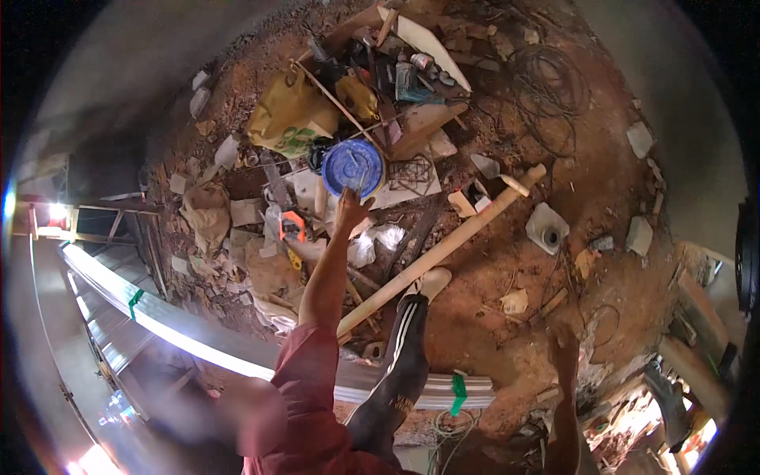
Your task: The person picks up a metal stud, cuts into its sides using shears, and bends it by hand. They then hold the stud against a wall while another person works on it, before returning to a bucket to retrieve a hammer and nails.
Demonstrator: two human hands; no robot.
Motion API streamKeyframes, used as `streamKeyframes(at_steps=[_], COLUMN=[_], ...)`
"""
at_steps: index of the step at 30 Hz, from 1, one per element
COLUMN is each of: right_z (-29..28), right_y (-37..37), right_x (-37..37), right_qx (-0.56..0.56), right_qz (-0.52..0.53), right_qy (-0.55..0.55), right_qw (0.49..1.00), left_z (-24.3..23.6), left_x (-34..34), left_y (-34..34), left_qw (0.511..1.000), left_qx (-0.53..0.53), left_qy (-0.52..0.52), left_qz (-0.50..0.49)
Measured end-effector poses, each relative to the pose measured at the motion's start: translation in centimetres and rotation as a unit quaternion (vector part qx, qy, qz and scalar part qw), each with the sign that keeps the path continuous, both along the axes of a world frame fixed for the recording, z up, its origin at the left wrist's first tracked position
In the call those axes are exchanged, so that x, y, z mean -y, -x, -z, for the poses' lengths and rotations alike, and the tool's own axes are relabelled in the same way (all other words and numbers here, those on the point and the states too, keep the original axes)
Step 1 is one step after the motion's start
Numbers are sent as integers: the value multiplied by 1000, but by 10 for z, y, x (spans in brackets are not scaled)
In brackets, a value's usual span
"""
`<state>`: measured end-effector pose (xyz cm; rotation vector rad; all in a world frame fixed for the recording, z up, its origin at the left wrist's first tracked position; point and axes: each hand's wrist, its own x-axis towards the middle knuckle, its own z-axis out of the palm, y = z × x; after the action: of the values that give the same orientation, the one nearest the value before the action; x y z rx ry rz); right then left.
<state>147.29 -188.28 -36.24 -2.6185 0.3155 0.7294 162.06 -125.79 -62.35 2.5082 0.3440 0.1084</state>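
Note:
My left hand [352, 210] reaches forward to the near edge of a bucket's round blue lid [343, 168]. Its thumb stands apart from the fingers, and nothing shows clearly in its grasp. On the lid lies a thin light-coloured metal piece, its near end close to my fingertips. An orange-handled saw [292, 226] rests on the debris just left of my forearm. My right hand [563, 339] hangs low at the right over the dirt; its fingers are too dim and small to make out.
A long wooden pole [443, 252] slants across the ground beside my foot. Behind the bucket lie a yellow-brown bag [291, 115] and scrap boards. Coiled wire [550, 79] sits at the far right, a white plastic container [546, 229] nearer. Long metal sheets [198, 340] with green ties stretch behind me.

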Motion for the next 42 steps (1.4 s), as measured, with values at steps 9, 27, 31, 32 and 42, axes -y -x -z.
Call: streamKeyframes(at_steps=[9,27,31,32,42], right_z=[210,324,323,283,251], right_y=[-257,-391,-418,-417,-470], right_x=[-131,-489,-468,-482,-464], right_qx=[-28,198,264,96,141], right_qz=[-149,-78,-58,-67,174], right_qy=[-128,-134,-198,-207,-657], right_qw=[980,968,942,971,720], left_z=[30,-19,-20,-22,-19], left_x=[16,23,30,15,25], left_y=[-50,-55,-63,-48,-56], left_qw=[985,955,969,965,960], left_qx=[-162,-283,-232,-247,-263], left_qy=[-18,3,10,-21,-16], left_qz=[-60,-84,-85,-89,-93])
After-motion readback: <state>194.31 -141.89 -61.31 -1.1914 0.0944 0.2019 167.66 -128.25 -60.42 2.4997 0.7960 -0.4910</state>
